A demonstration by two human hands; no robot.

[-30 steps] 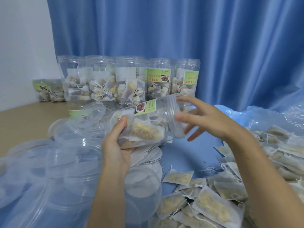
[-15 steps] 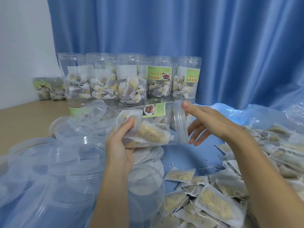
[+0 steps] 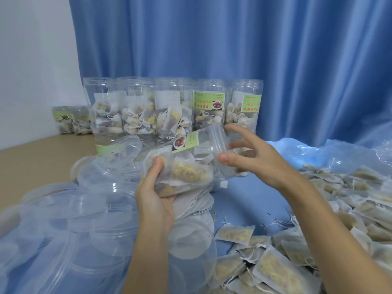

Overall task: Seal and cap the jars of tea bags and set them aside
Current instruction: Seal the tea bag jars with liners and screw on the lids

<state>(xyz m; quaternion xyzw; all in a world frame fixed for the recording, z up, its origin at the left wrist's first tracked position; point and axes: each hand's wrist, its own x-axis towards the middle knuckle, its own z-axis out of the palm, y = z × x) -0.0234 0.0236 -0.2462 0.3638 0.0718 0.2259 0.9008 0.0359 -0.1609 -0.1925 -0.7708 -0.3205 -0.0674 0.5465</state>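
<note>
Left hand [image 3: 156, 200] is gripping a clear jar of tea bags [image 3: 191, 164] by its base, tilted, mouth up-right, above table centre. Right hand [image 3: 252, 160] is hovering at the jar's cap [image 3: 218, 141], fingers spread. Filled jars [image 3: 174, 111] are lining the far edge; clear lids [image 3: 70, 215] are crowding the left, loose tea bags [image 3: 275, 266] the right.
</note>
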